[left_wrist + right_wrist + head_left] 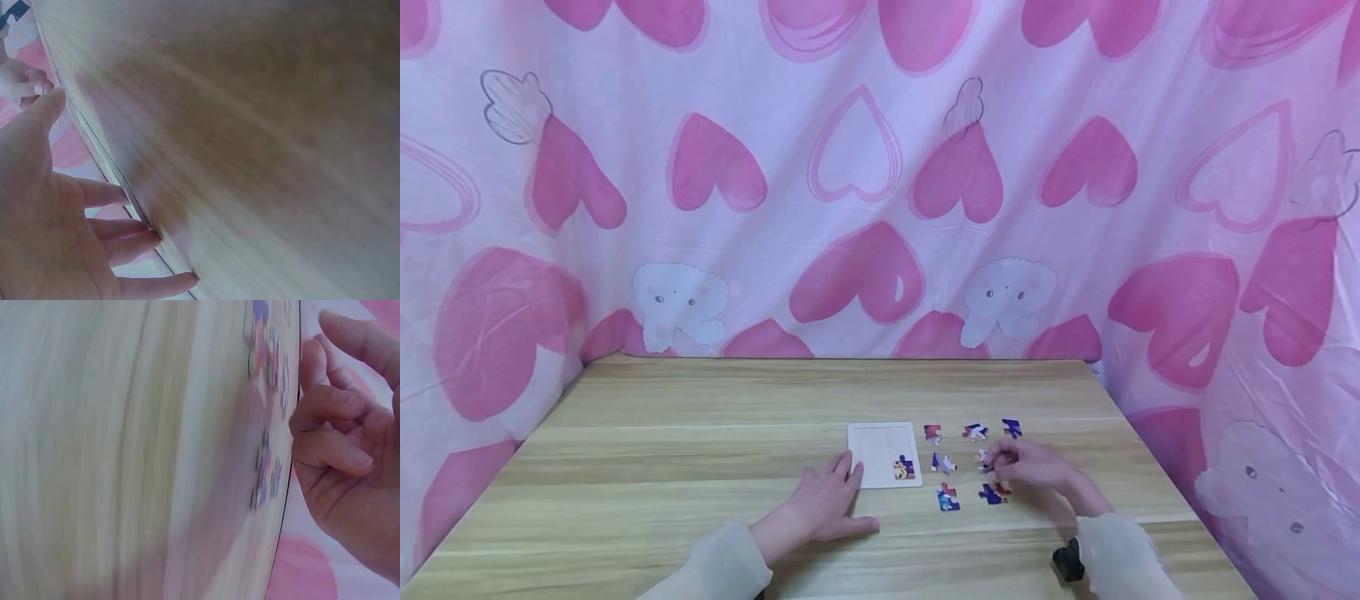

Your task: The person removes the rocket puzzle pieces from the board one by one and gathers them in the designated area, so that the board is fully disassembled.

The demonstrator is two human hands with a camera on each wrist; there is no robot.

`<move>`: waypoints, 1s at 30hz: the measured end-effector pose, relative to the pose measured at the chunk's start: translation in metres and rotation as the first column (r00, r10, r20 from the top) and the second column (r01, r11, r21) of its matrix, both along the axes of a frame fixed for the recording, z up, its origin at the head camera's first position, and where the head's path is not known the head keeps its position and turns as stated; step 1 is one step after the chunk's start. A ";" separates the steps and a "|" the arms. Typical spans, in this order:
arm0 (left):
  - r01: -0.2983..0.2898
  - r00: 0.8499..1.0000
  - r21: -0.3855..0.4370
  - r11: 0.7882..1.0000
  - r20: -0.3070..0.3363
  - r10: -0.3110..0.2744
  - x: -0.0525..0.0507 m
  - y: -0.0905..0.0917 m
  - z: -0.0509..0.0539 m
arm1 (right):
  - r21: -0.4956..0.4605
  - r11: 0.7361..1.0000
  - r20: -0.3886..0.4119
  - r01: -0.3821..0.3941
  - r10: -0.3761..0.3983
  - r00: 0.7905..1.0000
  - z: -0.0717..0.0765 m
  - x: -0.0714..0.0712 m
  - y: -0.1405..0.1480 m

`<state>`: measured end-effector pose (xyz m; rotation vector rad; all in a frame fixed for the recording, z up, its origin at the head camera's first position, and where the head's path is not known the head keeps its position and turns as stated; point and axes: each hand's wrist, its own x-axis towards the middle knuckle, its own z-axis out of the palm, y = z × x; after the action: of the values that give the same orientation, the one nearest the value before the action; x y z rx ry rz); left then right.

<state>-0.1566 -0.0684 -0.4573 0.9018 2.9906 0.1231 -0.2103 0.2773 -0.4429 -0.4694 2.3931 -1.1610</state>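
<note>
A pale square puzzle tray point(880, 450) lies on the table with one jigsaw piece point(904, 468) in its lower right corner. My left hand point(829, 504) rests at the tray's left side, fingers extended and fingertips touching its edge; the left wrist view also shows the left hand point(56, 225) with straight fingers along that edge. Over the loose pieces at the right hovers my right hand point(1030, 467), partly covering a pale jigsaw piece point(982, 458). Seen from the right wrist, the right hand point(350, 437) has loosely bent fingers, with nothing visible between them.
Several loose jigsaw pieces lie right of the tray, among them a red-and-purple piece point(932, 432), a dark piece point(1012, 428) and a blue-and-red piece point(948, 498). The wooden table point(700, 433) is bordered by a pink heart-patterned curtain point(857, 275).
</note>
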 end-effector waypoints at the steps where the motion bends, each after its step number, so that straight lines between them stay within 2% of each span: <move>1: 0.000 1.000 0.000 1.000 0.002 0.000 0.000 0.000 0.000 | 0.014 1.000 -0.020 0.004 -0.004 1.000 0.000 0.000 -0.004; 11: 0.004 1.000 0.002 1.000 0.023 -0.004 0.002 0.000 0.004 | -0.004 1.000 -0.181 0.002 -0.003 0.983 -0.007 -0.002 -0.048; 16: 0.005 1.000 0.014 1.000 0.029 -0.006 0.002 -0.001 0.005 | -0.042 0.999 -0.187 -0.026 0.017 0.982 -0.010 -0.006 -0.068; 22: 0.007 1.000 0.016 1.000 0.025 -0.008 0.003 -0.001 0.006 | 0.007 0.999 -0.204 -0.043 0.043 0.978 -0.010 -0.007 -0.086; 30: 0.009 1.000 0.011 1.000 0.009 -0.009 0.002 -0.001 0.006 | 0.018 0.999 -0.231 -0.036 0.039 0.972 -0.009 -0.009 -0.105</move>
<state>-0.1542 -0.0691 -0.4514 0.9127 2.9801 0.1432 -0.2192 0.1726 -0.4518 -0.6764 2.5741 -1.1263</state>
